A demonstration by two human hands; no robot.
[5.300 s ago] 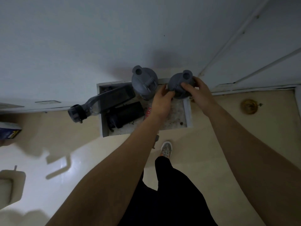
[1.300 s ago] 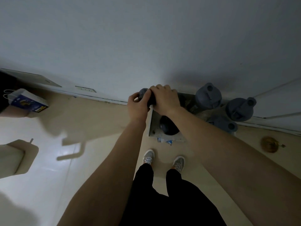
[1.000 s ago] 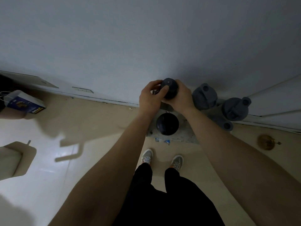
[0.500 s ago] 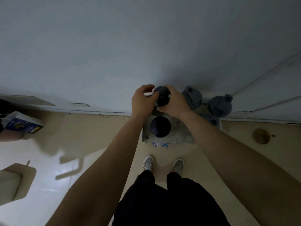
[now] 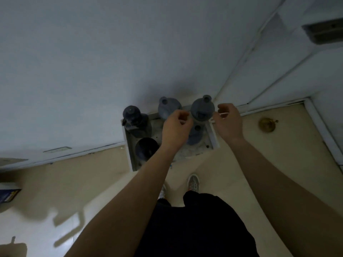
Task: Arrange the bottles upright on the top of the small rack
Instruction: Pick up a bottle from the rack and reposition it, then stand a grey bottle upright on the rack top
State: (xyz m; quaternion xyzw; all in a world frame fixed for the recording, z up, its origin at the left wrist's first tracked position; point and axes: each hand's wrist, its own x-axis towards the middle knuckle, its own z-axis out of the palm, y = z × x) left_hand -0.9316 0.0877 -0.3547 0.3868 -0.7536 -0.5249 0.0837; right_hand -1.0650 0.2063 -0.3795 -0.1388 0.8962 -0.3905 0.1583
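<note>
Several dark bottles stand upright on the small white rack (image 5: 128, 143) against the wall. A dark bottle with a strap (image 5: 132, 115) is at the back left, and a black-lidded bottle (image 5: 145, 148) stands in front of it. Two grey shaker bottles stand at the back: one (image 5: 168, 107) in the middle, one (image 5: 202, 108) at the right. A smaller grey bottle (image 5: 194, 134) stands in front of them. My left hand (image 5: 176, 127) and my right hand (image 5: 229, 120) hover on either side of the right shaker, fingers curled, holding nothing.
The rack stands in a corner, with a white wall behind and a door frame (image 5: 259, 101) to the right. A brass floor stopper (image 5: 266, 124) sits on the beige floor at the right. My shoes (image 5: 193, 182) are just in front of the rack. A blue box (image 5: 7, 194) lies far left.
Both hands let go of the dark strapped bottle, which now stands upright at the back left. They moved right, to either side of the right shaker bottle.
</note>
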